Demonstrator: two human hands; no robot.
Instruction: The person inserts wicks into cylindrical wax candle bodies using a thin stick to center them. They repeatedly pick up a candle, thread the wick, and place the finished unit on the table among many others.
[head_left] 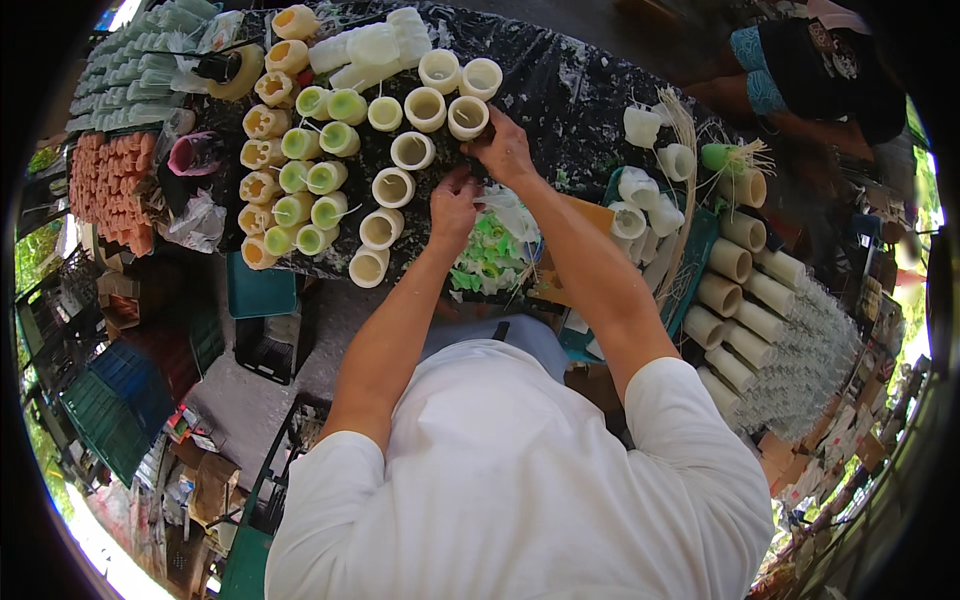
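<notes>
Head view, looking down over white-shirted shoulders at a black-covered table (pixel 580 90) packed with hollow wax candle shells. Left hand (pixel 453 205) rested curled on the cloth just right of a white shell (pixel 393 187), fingertips bent down as if pinching something small; too hidden to tell what, if anything. Right hand (pixel 503 148) reached further up, fingers partly closed, thumb side touching another white shell (pixel 467 117) at its right wall. Between both hands, a thin dark strip, possibly a tool or wick; could not tell. Below the hands, a heap of pale green and white wax scraps (pixel 490 250).

Rows of green shells (pixel 315 178) and yellow shells (pixel 262 155) stood left of the white ones, orange pieces (pixel 105 185) at the far left, tan tubes (pixel 735 290) at right.

Judged best handled with a light grip: thin wax walls likely to crack if squeezed, so steadied at the base, worked with fingertips only, neighbours kept from being knocked.
</notes>
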